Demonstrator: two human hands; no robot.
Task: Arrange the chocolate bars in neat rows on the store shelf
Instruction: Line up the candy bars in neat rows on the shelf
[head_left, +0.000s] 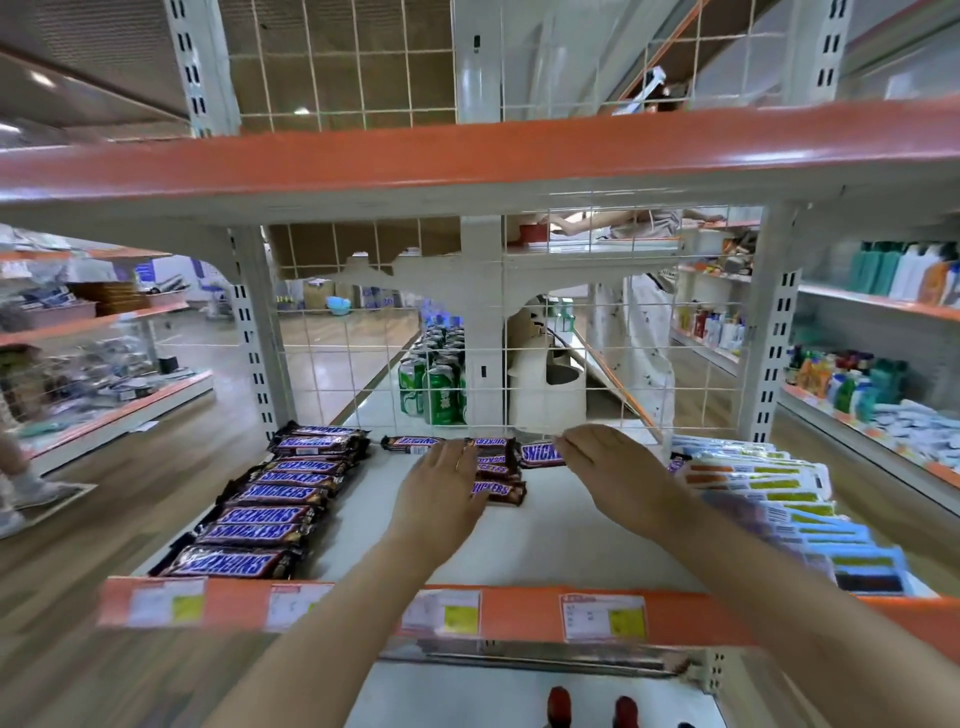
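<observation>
With our left hand (441, 488) and right hand (613, 467) both open around the loose Snickers bars (498, 467), a careless sweep could skew them.

On the shelf (545, 540) we see a row of chocolate bars (270, 504) running front to back along its left side. A small cluster of bars (496, 465) lies near the shelf's back middle, just before the wire grid (363, 364). Flat packets (779, 499) fill the shelf's right side. Behind the grid stand cans (436, 389). Price tags (602, 617) line the shelf's front edge.
</observation>
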